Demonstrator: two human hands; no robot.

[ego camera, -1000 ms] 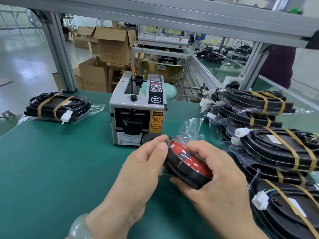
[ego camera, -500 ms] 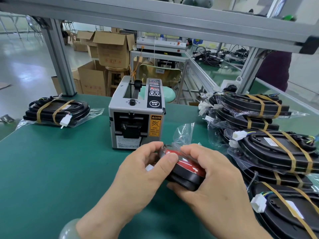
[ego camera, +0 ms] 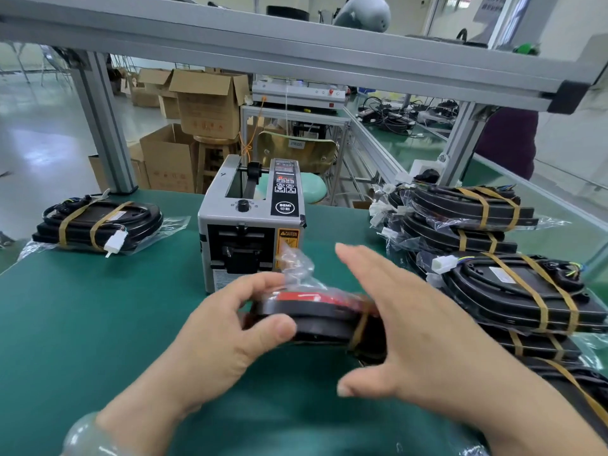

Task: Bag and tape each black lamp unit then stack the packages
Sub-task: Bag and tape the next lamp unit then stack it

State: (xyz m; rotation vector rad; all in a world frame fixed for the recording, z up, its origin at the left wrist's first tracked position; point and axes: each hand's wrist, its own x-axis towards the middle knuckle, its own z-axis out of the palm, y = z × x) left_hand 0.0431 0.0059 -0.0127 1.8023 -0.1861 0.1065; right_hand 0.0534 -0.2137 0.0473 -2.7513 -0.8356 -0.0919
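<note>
The tape dispenser point(ego camera: 250, 225) at the middle of the table point(ego camera: 82, 324) reads "SEMI" in a round badge on top. It also has a yellow "CAUTION" sticker on the front, with its lower part hidden behind the crinkly loose end of the bag point(ego camera: 296, 263); the small print is too tiny to read.

My left hand point(ego camera: 223, 330) grips the left end of the bagged lamp unit point(ego camera: 316, 324), thumb on the front rim, holding it just in front of the dispenser. Half a second ago my right hand point(ego camera: 411, 340) was curled over the top of the unit. Now its fingers are straight and spread, and the unit lies flatter. That hand is blurry and covers the unit's right end, so I can't tell if the palm touches it.

The stack of taped packages point(ego camera: 500, 284) runs along the right edge, cut off at the bottom. One taped package point(ego camera: 95, 225) sits at the far left corner.
</note>
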